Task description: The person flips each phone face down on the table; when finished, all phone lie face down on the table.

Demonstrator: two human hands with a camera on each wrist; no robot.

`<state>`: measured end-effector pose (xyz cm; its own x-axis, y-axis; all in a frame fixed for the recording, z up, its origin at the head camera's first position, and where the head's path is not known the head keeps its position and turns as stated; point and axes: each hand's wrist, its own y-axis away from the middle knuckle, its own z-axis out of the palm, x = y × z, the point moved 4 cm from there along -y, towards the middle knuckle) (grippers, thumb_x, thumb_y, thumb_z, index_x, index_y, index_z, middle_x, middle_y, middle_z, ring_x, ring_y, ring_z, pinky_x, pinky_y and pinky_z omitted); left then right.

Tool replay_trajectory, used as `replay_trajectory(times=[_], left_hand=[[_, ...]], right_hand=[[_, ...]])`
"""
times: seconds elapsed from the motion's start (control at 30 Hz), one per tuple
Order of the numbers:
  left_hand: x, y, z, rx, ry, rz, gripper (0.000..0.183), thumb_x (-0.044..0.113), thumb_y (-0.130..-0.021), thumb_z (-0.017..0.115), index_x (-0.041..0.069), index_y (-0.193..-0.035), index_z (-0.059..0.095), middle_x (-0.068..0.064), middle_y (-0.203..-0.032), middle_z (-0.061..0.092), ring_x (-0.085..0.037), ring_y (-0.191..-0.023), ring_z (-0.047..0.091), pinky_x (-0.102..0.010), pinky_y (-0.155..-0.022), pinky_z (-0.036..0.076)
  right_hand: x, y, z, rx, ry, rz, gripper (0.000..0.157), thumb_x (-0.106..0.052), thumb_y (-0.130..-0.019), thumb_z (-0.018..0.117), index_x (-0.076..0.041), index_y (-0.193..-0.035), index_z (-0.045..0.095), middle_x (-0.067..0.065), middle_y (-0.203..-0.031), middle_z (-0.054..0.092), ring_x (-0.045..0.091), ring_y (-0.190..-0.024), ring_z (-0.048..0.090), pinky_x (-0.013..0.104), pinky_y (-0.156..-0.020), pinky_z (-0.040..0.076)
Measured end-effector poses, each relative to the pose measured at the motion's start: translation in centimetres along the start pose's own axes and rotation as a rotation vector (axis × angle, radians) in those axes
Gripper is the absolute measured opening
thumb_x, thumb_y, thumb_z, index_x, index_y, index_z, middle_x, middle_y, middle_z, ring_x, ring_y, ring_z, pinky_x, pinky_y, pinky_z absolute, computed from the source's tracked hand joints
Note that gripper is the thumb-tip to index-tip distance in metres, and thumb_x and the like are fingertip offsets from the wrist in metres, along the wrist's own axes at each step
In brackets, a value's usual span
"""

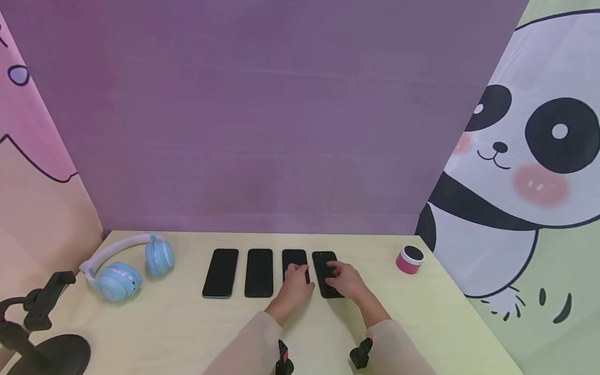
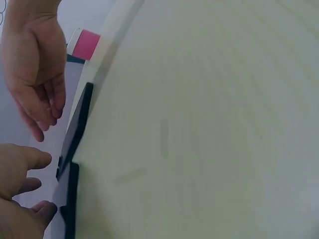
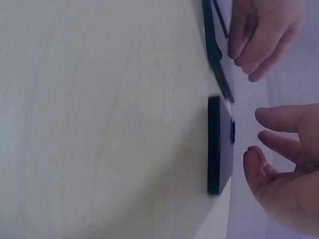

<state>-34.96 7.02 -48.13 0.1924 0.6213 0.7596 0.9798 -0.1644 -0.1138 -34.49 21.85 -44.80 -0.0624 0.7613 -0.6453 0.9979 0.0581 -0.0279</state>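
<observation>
Four dark phones lie in a row on the pale table: a first phone (image 1: 220, 273), a second phone (image 1: 259, 273), a third phone (image 1: 289, 257) and a fourth phone (image 1: 324, 278). Over the third phone is my left hand (image 1: 296, 286), partly covering it, fingers loosely bent. My right hand (image 1: 348, 281) is over the right edge of the fourth phone, which shows a small camera bump. In the right wrist view, a gap separates the right fingers (image 3: 256, 172) from that phone. Nothing is visibly held by either hand.
Blue and lilac headphones (image 1: 117, 281) lie at the table's left. A black stand (image 1: 56, 354) occupies the front left corner. Toward the right sits a small pink and white jar (image 1: 409, 259) with a dark top. A purple backdrop (image 1: 262, 130) rises behind the table (image 1: 164, 333).
</observation>
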Motion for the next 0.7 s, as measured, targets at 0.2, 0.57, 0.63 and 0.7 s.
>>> replay_trajectory(times=[0.2,0.57,0.63,0.7], left_hand=[[-1.7,0.9,-1.0,0.065,0.008,0.005,0.044,0.006,-0.087,0.071,-0.004,-0.128,0.057,-0.021,-0.119,0.044,-0.037,-0.113,0.044,-0.048,-0.092,0.044],[-2.3,1.4,-2.8,0.012,-0.063,-0.083,0.039,0.001,-0.088,0.068,-0.006,-0.124,0.058,-0.027,-0.116,0.047,-0.04,-0.11,0.048,-0.051,-0.091,0.046],[-2.4,1.3,-3.0,-0.002,-0.075,-0.088,0.039,0.002,-0.087,0.068,-0.006,-0.124,0.058,-0.027,-0.115,0.048,-0.04,-0.109,0.05,-0.051,-0.09,0.046],[-2.5,1.3,-3.1,-0.014,-0.083,-0.093,0.039,0.002,-0.087,0.069,-0.007,-0.124,0.058,-0.027,-0.114,0.049,-0.04,-0.108,0.051,-0.051,-0.09,0.046]], right_hand=[[-2.0,-0.2,2.0,-0.016,0.04,-0.052,0.044,-0.003,-0.085,0.07,0.004,-0.127,0.059,0.017,-0.1,0.063,0.03,-0.089,0.061,0.045,-0.078,0.051],[-3.2,-0.9,4.8,-0.085,0.133,-0.039,0.046,-0.008,-0.084,0.073,0.001,-0.127,0.059,0.006,-0.088,0.061,0.019,-0.072,0.056,0.036,-0.067,0.049],[-3.3,-1.0,4.9,-0.087,0.129,-0.039,0.046,-0.008,-0.084,0.073,0.002,-0.127,0.059,0.008,-0.09,0.062,0.02,-0.073,0.057,0.037,-0.069,0.05],[-3.4,-1.1,5.1,-0.091,0.125,-0.043,0.045,-0.008,-0.084,0.073,0.002,-0.127,0.059,0.01,-0.092,0.063,0.022,-0.076,0.058,0.038,-0.071,0.051]])
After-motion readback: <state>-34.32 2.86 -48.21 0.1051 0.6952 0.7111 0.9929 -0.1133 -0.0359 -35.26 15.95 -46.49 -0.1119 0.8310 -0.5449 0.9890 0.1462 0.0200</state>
